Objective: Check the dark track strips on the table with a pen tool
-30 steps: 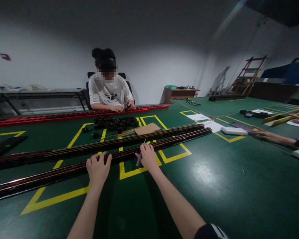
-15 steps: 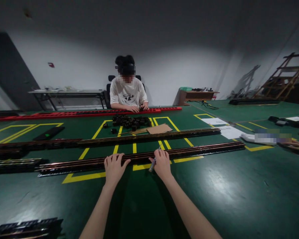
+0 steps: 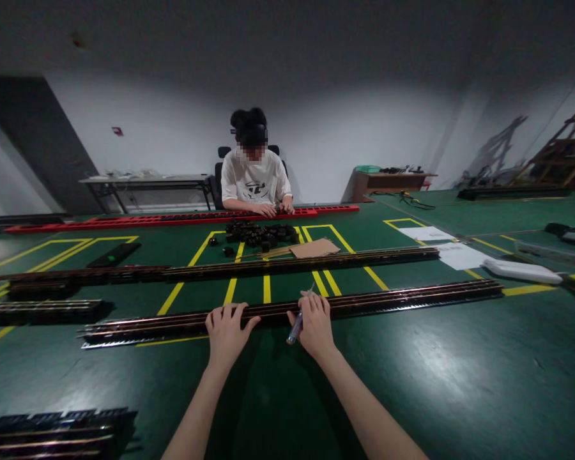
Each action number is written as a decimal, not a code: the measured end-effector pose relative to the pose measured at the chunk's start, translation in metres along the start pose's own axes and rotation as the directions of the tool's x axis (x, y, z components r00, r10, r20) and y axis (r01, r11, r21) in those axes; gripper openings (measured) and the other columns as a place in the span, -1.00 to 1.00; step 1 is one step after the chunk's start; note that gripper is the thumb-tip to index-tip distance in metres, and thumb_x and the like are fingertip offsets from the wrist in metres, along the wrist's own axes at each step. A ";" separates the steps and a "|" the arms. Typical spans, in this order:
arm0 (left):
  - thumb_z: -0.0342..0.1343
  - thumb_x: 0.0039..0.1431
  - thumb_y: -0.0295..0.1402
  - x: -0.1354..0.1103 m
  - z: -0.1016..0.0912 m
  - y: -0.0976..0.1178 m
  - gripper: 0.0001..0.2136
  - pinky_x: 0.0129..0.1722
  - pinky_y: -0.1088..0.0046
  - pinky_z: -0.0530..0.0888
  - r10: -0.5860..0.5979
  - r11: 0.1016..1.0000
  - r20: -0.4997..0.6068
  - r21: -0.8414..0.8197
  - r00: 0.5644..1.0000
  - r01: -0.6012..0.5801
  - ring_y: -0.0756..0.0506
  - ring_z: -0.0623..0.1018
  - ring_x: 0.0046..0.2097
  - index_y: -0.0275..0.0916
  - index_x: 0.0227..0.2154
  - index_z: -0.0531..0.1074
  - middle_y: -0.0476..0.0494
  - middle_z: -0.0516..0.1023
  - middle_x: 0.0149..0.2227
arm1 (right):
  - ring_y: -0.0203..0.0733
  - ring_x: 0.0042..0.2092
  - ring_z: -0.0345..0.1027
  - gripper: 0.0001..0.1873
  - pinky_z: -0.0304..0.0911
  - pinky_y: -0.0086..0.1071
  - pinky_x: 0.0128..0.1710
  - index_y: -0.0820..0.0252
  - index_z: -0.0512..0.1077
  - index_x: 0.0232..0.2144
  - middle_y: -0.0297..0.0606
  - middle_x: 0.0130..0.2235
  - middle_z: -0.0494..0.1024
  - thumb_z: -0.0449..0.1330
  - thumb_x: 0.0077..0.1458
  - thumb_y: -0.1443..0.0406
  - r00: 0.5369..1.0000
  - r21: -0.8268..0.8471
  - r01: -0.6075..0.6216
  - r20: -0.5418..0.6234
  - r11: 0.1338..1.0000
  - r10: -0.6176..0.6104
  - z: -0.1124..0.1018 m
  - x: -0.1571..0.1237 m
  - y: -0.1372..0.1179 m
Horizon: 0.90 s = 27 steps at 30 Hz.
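A long black slotted rail (image 3: 402, 298) with copper-coloured strips along it lies across the table in front of me. My left hand (image 3: 229, 332) is on its left half, fingers over the top and thumb stretched to the right, gripping it. Farther right, my right hand (image 3: 316, 322) holds a slim screwdriver (image 3: 296, 328) with a clear handle, its shaft pointing away from me. The fingers of that hand also rest on the rail. Part of the rail is hidden beneath both hands.
A second long rail (image 3: 378, 258) lies behind, with cardboard (image 3: 315, 248) and a pile of small black parts (image 3: 256, 235) beyond. A co-worker (image 3: 253, 176) sits at a red frame (image 3: 326, 209). More rails (image 3: 43, 437) lie at left; papers (image 3: 464, 255) and a white object (image 3: 522, 271) at right.
The rail has come nearer to me with both hands on it, now covering yellow floor-tape lines that showed in front of it. The view has turned slightly left. Another person's hand at right has left view.
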<state>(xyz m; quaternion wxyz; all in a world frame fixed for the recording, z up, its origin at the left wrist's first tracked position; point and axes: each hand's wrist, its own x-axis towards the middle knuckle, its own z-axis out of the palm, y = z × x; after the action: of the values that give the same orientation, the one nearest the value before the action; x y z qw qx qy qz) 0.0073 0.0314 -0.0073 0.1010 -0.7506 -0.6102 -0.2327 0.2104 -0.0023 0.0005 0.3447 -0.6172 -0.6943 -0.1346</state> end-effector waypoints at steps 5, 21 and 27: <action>-0.02 0.13 -0.05 0.000 0.000 0.003 -0.61 -0.04 0.10 0.21 0.001 0.999 -0.045 0.036 0.999 0.001 -0.27 0.33 -0.09 -0.20 -0.15 0.48 -0.23 0.48 -0.14 | 0.03 0.13 0.21 -0.87 0.06 -0.03 0.11 0.19 0.29 -0.28 -0.01 0.04 0.42 0.09 0.13 0.24 0.983 0.070 0.148 0.097 0.987 -0.154 0.012 -0.001 -0.014; -0.01 0.11 0.01 0.001 -0.010 0.027 -0.58 -0.07 0.09 0.24 0.004 0.999 -0.006 -0.033 1.000 -0.005 -0.26 0.35 -0.12 -0.22 -0.18 0.49 -0.22 0.48 -0.18 | -0.05 -0.03 0.34 -0.91 0.08 -0.04 0.07 0.19 0.26 -0.27 -0.11 -0.10 0.49 0.08 0.12 0.32 0.968 0.159 0.055 0.233 0.986 -0.092 0.010 0.004 -0.016; 0.02 0.10 -0.02 0.001 -0.003 0.018 -0.62 -0.05 0.08 0.23 0.015 0.989 -0.020 -0.149 1.000 -0.018 -0.25 0.35 -0.09 -0.15 -0.16 0.46 -0.15 0.50 -0.14 | -0.06 -0.13 0.34 -0.85 0.12 -0.10 -0.03 0.18 0.23 -0.27 -0.17 -0.23 0.47 0.12 0.10 0.29 0.963 0.195 0.059 0.247 0.979 -0.107 0.011 0.007 -0.010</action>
<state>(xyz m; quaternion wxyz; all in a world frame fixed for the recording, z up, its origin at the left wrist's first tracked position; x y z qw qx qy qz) 0.0244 0.0265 -0.0015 0.0523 -0.7588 -0.5840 -0.2838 0.1970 0.0080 -0.0003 0.3024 -0.5649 -0.7678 -0.0028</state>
